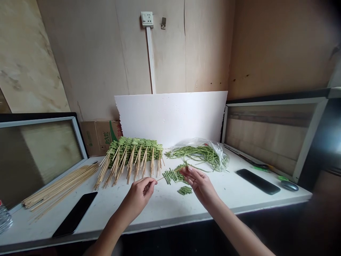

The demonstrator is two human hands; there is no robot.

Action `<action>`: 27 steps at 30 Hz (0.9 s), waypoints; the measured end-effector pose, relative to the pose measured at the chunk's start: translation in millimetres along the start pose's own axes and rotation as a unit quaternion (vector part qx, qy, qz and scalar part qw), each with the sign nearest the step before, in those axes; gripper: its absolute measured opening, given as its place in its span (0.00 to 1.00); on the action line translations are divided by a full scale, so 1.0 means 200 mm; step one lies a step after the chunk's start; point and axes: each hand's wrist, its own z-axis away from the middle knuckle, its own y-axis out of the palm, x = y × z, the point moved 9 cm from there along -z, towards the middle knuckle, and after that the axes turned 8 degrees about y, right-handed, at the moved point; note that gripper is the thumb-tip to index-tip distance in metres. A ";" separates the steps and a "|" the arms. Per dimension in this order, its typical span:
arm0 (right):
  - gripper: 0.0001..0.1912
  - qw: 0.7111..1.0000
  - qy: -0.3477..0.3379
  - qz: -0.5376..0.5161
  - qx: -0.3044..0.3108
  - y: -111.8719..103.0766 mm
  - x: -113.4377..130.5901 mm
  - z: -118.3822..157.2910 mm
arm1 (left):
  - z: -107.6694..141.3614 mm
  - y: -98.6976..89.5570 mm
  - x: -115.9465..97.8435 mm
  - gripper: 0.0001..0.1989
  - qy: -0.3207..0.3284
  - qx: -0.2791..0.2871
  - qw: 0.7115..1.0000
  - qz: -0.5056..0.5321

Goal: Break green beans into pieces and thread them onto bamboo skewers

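Note:
Between the thumb and fingers of my left hand (pixel 141 193) is the blunt end of a thin bamboo skewer (pixel 160 179). Short cut pieces of long green bean (pixel 168 176) sit side by side along it. My right hand (pixel 199 182) is closed in a pinch near the skewer's far end, with a bit of green bean (pixel 185 164) showing at its fingertips. Below the skewer, a small pile of cut bean pieces (pixel 184 190) lies on the white table (pixel 165 209). More cut pieces behind are partly hidden by my right hand.
Finished bean skewers (pixel 133 151) are stacked at back left, beside loose bamboo skewers (pixel 64 185). Uncut long beans (pixel 199 153) lie in a clear plastic bag (pixel 222 156). Black phones (pixel 76 213) flank both sides; a mouse (pixel 289 185) sits right. A white board (pixel 172 117) stands behind.

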 end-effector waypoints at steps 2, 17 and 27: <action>0.15 1.000 -0.005 0.004 -0.009 -0.01 0.00 0.00 | 0.00 0.01 0.00 0.15 -0.002 0.003 1.000 0.008; 0.16 0.999 -0.029 0.019 -0.029 -0.03 0.04 0.00 | 0.00 0.03 -0.03 0.15 -0.002 0.013 1.000 0.020; 0.15 0.997 -0.046 0.046 -0.035 -0.03 0.05 0.00 | 0.00 0.03 -0.03 0.15 0.004 0.007 1.000 0.020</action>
